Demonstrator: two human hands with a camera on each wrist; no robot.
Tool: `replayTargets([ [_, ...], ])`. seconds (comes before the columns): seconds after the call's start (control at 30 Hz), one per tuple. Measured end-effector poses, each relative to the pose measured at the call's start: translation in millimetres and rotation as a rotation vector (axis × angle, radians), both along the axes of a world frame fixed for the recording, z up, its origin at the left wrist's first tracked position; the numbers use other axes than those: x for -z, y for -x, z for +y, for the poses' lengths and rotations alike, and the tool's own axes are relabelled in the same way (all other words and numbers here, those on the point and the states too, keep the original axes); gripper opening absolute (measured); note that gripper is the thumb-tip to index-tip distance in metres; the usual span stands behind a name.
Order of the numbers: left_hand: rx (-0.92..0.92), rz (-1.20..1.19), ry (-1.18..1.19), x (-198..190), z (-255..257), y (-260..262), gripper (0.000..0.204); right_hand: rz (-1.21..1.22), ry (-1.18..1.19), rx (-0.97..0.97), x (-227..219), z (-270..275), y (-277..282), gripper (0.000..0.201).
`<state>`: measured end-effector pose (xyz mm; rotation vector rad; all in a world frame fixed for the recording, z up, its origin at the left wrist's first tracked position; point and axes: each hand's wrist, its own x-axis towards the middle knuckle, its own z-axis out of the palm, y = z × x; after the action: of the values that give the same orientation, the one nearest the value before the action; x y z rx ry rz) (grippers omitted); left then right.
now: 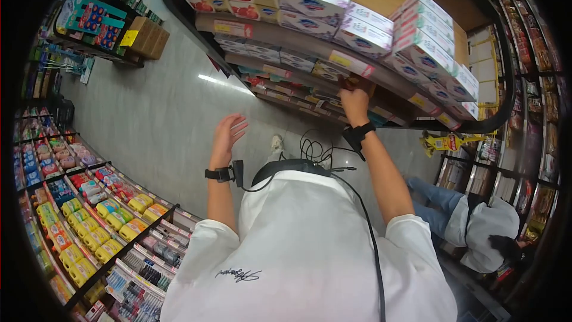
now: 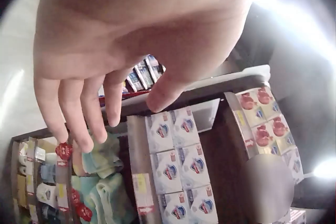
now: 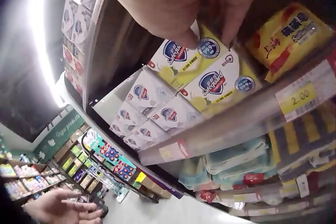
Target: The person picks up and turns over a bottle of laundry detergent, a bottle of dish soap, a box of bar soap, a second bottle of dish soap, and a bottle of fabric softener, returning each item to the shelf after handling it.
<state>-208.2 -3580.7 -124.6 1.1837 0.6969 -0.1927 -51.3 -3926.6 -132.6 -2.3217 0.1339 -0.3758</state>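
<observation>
My right hand (image 1: 356, 102) reaches into a shelf below the top display. In the right wrist view its thumb and a finger pinch the upper edge of a yellow-and-white Safeguard soap box (image 3: 181, 58), the rest of the fingers hidden. A similar soap box (image 3: 223, 83) stands just in front of it, with white soap boxes (image 3: 168, 113) alongside. A yellow soap packet (image 3: 287, 37) lies to the right. My left hand (image 1: 225, 134) hangs in the air over the aisle, fingers loosely extended, holding nothing. The left wrist view shows its fingers (image 2: 89, 106) in front of the shelves.
Soap boxes (image 1: 313, 0) are stacked on the top shelf. Folded towels (image 3: 236, 158) sit on a lower shelf. Black cables (image 1: 316, 149) trail near my feet. Bottle shelves (image 1: 89, 226) stand at left; another person (image 1: 482, 226) is at right.
</observation>
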Motion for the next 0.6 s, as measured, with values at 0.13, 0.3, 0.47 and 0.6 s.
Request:
replayTargets([
  [0.13, -0.111, 0.07, 0.051, 24.6, 39.8, 12.6, 0.036, -0.066, -0.021, -0.06, -4.9, -0.1, 3.8, 0.045],
  [0.3, -0.066, 0.072, 0.069, 39.9, 63.5, -12.8, 0.038, 0.04, -0.172, 0.032, 27.9, -33.1, 49.9, 0.028],
  [0.47, 0.022, 0.018, 0.024, 34.4, 65.8, -43.0, 0.039, 0.392, -0.205, -0.085, 66.7, -101.9, 136.7, 0.014],
  [0.6, 0.078, -0.042, -0.107, 22.4, 61.4, -41.8, 0.038, 0.589, -0.293, 0.021, 134.9, -170.6, 224.6, 0.004],
])
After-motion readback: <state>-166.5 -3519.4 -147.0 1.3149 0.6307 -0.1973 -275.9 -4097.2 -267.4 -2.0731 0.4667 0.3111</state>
